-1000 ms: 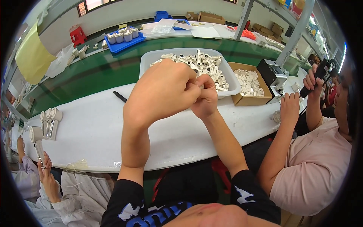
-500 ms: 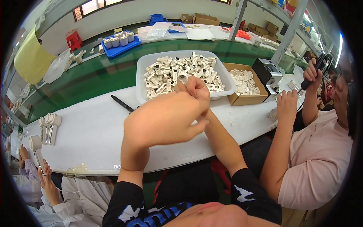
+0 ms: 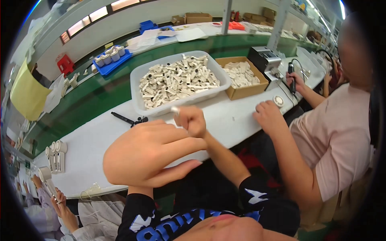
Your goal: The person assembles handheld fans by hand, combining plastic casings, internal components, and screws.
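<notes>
From over the worker's head, the one view to be had, I see the small whitish piece (image 3: 175, 109) poking from the curled fingers of the right hand (image 3: 192, 121), which is closed around it; it sits above and beyond the left hand (image 3: 155, 150), its visible end pointing left, though too little shows to be sure of its long axis. The left hand is loosely open, back upward, thumb well apart from forefinger, nothing showing between them, its underside hidden. The right hand is nearer the translucent white plastic bin (image 3: 209, 93) of white plastic parts (image 3: 177, 80), which lies just beyond, slanting away to the right. A slim black pen-shaped tool (image 3: 122, 118) lies beyond the left hand.
</notes>
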Available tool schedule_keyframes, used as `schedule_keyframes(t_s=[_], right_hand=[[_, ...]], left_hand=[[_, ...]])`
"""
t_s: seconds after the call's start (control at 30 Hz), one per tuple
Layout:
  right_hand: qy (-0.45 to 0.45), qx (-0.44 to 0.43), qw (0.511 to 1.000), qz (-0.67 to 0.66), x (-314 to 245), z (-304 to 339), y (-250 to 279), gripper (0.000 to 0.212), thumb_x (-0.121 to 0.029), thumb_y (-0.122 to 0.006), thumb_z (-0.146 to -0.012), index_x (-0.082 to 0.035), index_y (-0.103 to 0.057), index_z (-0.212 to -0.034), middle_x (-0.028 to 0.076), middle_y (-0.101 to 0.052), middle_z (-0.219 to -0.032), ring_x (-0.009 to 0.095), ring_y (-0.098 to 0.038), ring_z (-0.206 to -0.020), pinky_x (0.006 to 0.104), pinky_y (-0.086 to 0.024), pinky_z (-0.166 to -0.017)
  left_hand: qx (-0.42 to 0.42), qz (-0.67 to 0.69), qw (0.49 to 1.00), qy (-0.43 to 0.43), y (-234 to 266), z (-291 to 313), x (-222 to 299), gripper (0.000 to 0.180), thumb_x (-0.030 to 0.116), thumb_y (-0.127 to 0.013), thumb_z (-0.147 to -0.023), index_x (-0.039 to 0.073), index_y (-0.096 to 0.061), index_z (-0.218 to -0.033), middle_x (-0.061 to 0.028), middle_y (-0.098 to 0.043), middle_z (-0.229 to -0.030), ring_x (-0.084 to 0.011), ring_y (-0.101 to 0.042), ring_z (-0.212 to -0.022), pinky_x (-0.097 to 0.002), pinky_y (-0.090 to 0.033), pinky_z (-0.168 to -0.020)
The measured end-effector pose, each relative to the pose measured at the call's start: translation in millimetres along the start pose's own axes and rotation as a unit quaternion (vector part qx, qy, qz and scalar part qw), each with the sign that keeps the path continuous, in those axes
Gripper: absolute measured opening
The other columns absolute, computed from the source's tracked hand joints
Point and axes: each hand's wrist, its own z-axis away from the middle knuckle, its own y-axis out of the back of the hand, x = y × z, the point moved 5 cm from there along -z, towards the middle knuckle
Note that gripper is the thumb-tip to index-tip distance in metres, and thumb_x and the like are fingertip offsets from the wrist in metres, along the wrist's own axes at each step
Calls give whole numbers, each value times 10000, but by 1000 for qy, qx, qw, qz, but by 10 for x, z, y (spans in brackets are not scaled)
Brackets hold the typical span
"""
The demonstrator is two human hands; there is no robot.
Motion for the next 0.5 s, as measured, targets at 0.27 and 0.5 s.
schedule_keyframes(t_s=[0.27, 0.5], right_hand=[[-76, -55, 984, -153, -642, 1589, -695, 114, -13, -439, -545, -71, -357, -494, 68, -389, -501, 234, -403, -491, 354, -256, -479], [-159, -137, 946, -247, -360, 2168, -851, 87, 18, -440, -518, -38, -374, -510, 85, -402, -518, 231, -399, -504, 354, -267, -495]], left_hand=[[141, -1, 990, 31, 43, -92, 33, 214, 73, -728, -746, 18, -697, -951, -86, -653, -733, -227, -626, -639, -319, -470, -588], [122, 34, 986, 105, -260, -489, -290, 314, -2, -650, -723, 18, -684, -1035, -78, -676, -787, -194, -619, -670, -300, -487, -632]])
